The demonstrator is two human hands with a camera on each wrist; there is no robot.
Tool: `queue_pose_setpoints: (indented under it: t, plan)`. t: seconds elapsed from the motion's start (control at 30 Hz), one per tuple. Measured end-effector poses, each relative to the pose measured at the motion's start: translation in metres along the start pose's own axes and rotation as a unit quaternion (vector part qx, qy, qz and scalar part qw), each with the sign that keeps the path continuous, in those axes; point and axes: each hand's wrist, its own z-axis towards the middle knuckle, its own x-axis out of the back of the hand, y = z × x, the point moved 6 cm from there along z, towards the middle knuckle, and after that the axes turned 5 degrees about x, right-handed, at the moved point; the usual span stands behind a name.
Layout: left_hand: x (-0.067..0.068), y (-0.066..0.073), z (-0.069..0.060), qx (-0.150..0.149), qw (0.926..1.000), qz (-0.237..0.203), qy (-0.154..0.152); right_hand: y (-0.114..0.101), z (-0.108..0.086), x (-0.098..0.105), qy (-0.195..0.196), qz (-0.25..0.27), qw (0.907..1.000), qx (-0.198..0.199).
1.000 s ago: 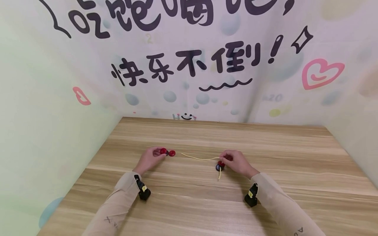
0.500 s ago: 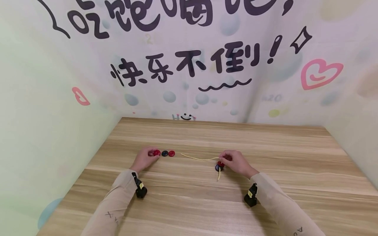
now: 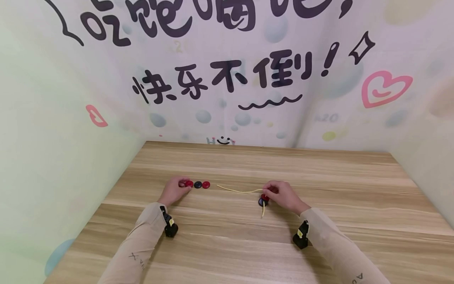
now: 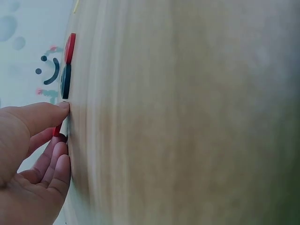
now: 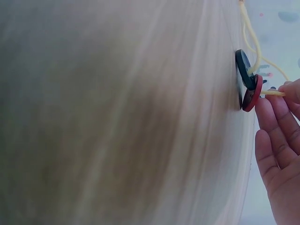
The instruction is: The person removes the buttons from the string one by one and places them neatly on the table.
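Observation:
My left hand pinches a red button at the left end of a short row on the table. To its right lie a dark button and another red button. Between thumb and fingers of the left hand, part of the held red button shows. My right hand pinches a yellow cord that reaches left over the table. A red button and a dark button hang on the cord beside the right hand, overlapping each other.
The wooden table stretches around both hands. Behind it hangs a white cloth with black writing, and pale walls stand at both sides. Each wrist carries a small black camera.
My left hand has moved left with the red button, opening a gap between it and the dark button, which came fully into view. The right hand has stayed in place on the cord.

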Motion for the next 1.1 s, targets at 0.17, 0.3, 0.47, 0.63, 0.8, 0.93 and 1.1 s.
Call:
queue_pose_setpoints:
  t: [0.17,0.3,0.47,0.63,0.8,0.93,1.1]
  plan:
    - [-0.002,-0.001,0.001,-0.003,1.0,0.001,-0.001,0.0,0.0,0.0,-0.001,-0.002,1.0,-0.001]
    - [-0.004,-0.003,0.002,-0.003,1.0,0.005,-0.007,-0.001,0.001,0.0,0.0,-0.002,1.0,-0.003]
    - [-0.004,-0.003,0.004,0.007,0.9998,0.007,-0.018,-0.002,0.002,-0.001,-0.001,-0.007,0.9999,0.01]
    - [-0.002,0.009,0.004,0.007,0.9999,0.0,-0.008,-0.001,0.005,-0.004,-0.008,-0.007,0.9998,0.019]
    - [-0.008,0.034,0.001,-0.03,0.9992,-0.023,-0.012,-0.003,0.007,-0.006,-0.011,0.008,0.9998,0.013]
    - [-0.021,0.058,-0.001,-0.079,0.9948,-0.061,-0.018,-0.007,0.009,-0.009,-0.007,0.024,0.9997,0.008]
    - [-0.043,0.084,-0.005,-0.122,0.9882,-0.09,-0.024,-0.011,0.011,-0.014,-0.006,0.052,0.9986,0.01]
